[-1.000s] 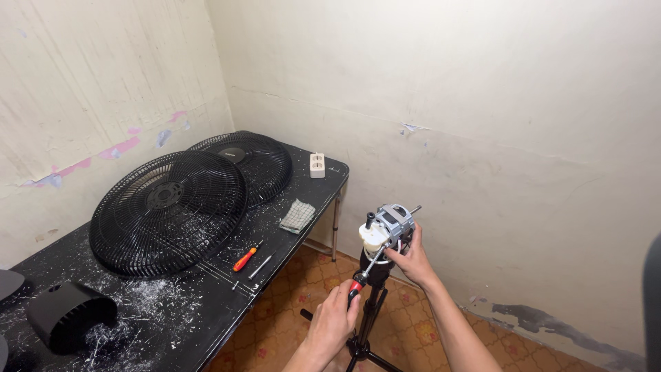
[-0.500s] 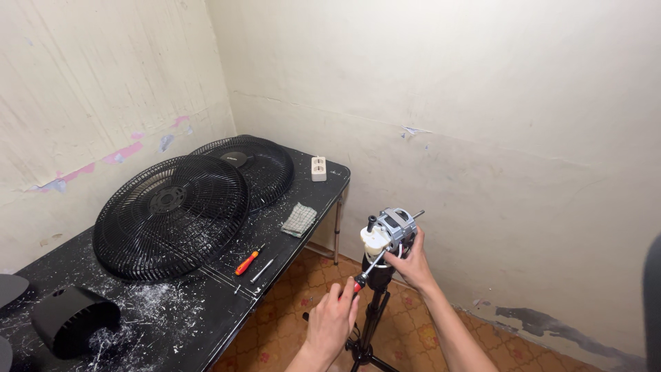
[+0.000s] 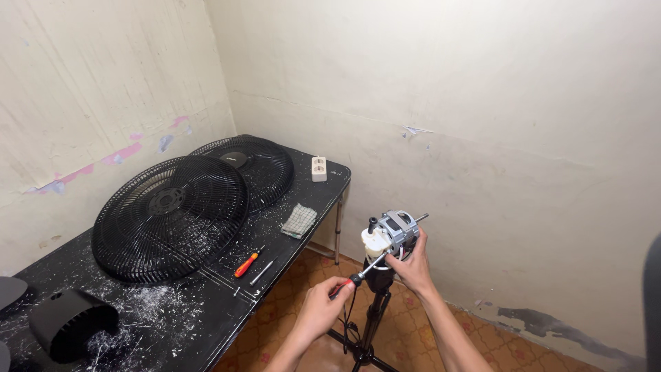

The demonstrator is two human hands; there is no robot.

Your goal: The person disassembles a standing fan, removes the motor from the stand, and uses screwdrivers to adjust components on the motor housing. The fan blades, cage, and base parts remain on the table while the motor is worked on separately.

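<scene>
Grip unchanged — left hand holds screwdriver at motor.

Stained cream walls with peeling paint meet in a corner above a black, white-flecked worktop and patterned orange floor tiles.

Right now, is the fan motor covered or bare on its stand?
Bare. The fan motor shows its metal body and shaft atop the stand; both grilles lie on the table.
</scene>
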